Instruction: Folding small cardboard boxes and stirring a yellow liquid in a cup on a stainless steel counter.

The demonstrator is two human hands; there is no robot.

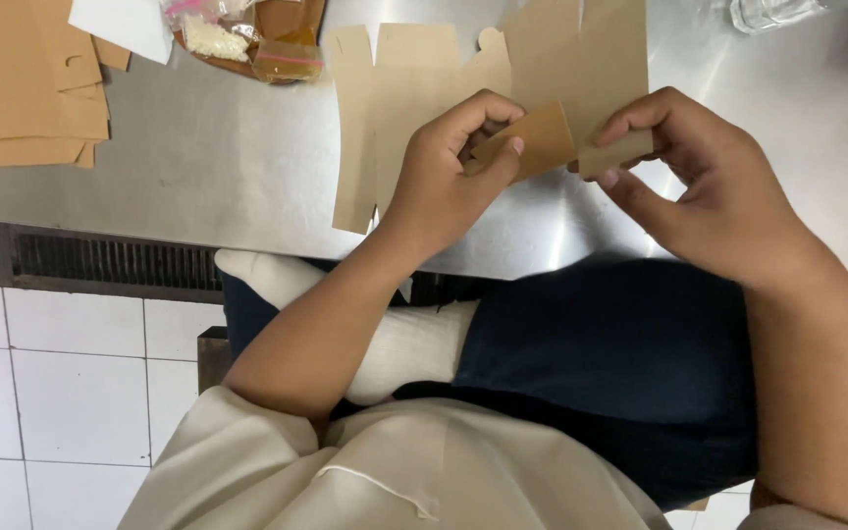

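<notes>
Both hands, left (449, 167) and right (699, 182), pinch the cardboard box blank (542, 88) over the steel table's near edge (198, 196).

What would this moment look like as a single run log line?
left hand: pinching flap of flat brown cardboard blank | right hand: gripping its other flap | blank over steel table | cardboard stack at left

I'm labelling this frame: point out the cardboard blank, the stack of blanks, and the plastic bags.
cardboard blank (424, 69), head view, flat middle panel.
stack of blanks (12, 88), head view, top sheet.
plastic bags (213, 39), head view, pale-filled bag.
</notes>
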